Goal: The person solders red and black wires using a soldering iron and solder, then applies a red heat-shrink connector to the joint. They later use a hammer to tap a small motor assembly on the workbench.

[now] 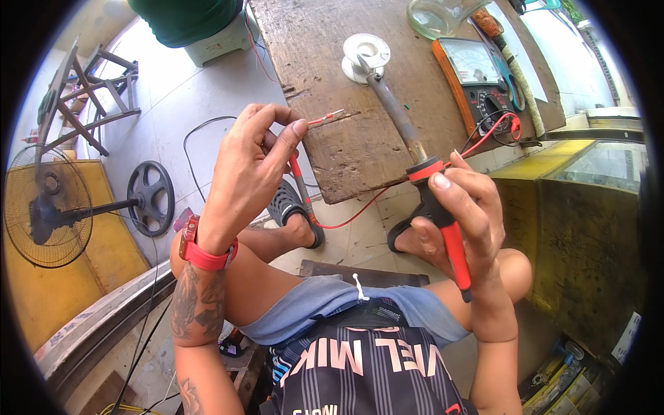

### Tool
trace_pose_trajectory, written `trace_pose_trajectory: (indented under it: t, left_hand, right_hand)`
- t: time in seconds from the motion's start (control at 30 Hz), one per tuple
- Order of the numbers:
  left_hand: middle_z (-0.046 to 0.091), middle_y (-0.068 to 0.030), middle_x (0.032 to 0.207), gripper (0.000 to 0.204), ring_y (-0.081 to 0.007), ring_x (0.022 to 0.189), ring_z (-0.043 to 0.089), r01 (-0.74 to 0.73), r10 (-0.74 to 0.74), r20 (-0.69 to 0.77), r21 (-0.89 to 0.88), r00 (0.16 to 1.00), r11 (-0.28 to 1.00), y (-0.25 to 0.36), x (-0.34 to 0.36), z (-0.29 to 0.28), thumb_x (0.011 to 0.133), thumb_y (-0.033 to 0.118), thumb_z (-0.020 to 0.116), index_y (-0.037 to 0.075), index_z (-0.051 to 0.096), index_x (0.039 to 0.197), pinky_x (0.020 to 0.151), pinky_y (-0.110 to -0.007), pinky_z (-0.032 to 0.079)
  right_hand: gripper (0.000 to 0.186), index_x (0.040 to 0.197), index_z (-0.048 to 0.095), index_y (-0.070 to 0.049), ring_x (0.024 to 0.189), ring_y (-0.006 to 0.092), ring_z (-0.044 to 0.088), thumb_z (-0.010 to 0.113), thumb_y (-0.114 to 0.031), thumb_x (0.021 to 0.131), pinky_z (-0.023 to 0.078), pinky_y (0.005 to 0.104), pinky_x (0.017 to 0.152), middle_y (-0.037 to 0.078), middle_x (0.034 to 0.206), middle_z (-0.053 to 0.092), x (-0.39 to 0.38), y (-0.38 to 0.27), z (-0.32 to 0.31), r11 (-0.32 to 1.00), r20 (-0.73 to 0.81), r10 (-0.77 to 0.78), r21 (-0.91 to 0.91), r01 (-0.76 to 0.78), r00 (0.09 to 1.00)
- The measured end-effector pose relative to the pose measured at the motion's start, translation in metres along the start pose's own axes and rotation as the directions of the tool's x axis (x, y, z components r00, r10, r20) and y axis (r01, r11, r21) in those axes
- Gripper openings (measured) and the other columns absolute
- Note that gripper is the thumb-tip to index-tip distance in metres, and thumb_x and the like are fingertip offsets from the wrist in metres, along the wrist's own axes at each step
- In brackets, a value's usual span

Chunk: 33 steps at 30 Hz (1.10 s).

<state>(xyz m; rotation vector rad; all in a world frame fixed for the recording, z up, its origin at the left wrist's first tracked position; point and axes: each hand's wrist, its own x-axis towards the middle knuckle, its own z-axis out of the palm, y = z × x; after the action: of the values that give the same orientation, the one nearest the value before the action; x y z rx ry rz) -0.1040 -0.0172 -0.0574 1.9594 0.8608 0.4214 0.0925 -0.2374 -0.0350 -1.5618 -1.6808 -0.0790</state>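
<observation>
My left hand [259,145] is closed, thumb and fingers pinching a thin red wire [319,122] whose pale metal-looking tip points right over the table edge. Just below those fingers hangs a red and grey test probe handle [299,181], with a red lead running from its lower end towards the multimeter. In my right hand [470,204] is a soldering iron [443,207], gripped by its red and black handle. Its long metal barrel slants up and away, the tip meeting a white solder spool [366,52] on the wooden table. Whether the tip touches solder is unclear.
An orange-cased analog multimeter [477,76] lies on the wooden table [311,62], beside a glass jar [436,17] and a wooden-handled tool [490,24]. A black fan [48,204] stands at left. Far left is a folding wooden frame [90,97]. A yellow cabinet [553,207] flanks the right.
</observation>
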Motion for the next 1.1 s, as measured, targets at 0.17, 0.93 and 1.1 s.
trace_pose_trajectory:
  t: [0.17, 0.93, 1.1]
  left_hand:
    - [0.061, -0.007, 0.095, 0.033, -0.0098, 0.07, 0.065, -0.016, 0.016, 0.005, 0.042, 1.0, 0.999, -0.001, -0.001, -0.001, 0.107, 0.027, 0.068, -0.006, 0.068, 0.11, 0.065, -0.027, 0.053]
    - [0.061, -0.0067, 0.106, 0.019, -0.0062, 0.073, 0.062, -0.154, 0.153, 0.022, 0.022, 0.988, 0.988, 0.015, -0.009, 0.0, 0.102, 0.013, 0.073, -0.005, 0.068, 0.107, 0.067, -0.024, 0.05]
    - [0.06, -0.0072, 0.113, 0.013, -0.0062, 0.079, 0.063, -0.219, 0.23, 0.093, -0.117, 0.969, 0.969, 0.029, -0.018, 0.01, 0.099, 0.004, 0.073, -0.003, 0.067, 0.109, 0.072, -0.023, 0.053]
  right_hand:
    - [0.059, 0.137, 0.066, -0.013, 0.106, 0.0264, 0.069, 0.09, -0.017, 0.083, 0.056, 0.0543, 0.106, 0.009, 0.114, 0.068, 0.0, 0.0, 0.002, 1.0, 0.004, -0.006, -0.002, 0.006, 1.0]
    - [0.059, 0.129, 0.075, -0.022, 0.106, 0.0265, 0.064, 0.091, -0.005, 0.075, 0.058, 0.0431, 0.098, 0.01, 0.119, 0.059, -0.002, 0.0, 0.014, 0.997, -0.04, 0.021, -0.07, -0.024, 0.999]
    - [0.057, 0.129, 0.076, -0.023, 0.111, 0.0264, 0.059, 0.089, -0.002, 0.077, 0.055, 0.0369, 0.088, 0.011, 0.124, 0.053, 0.004, 0.007, 0.016, 0.986, -0.042, 0.075, -0.147, -0.08, 0.996]
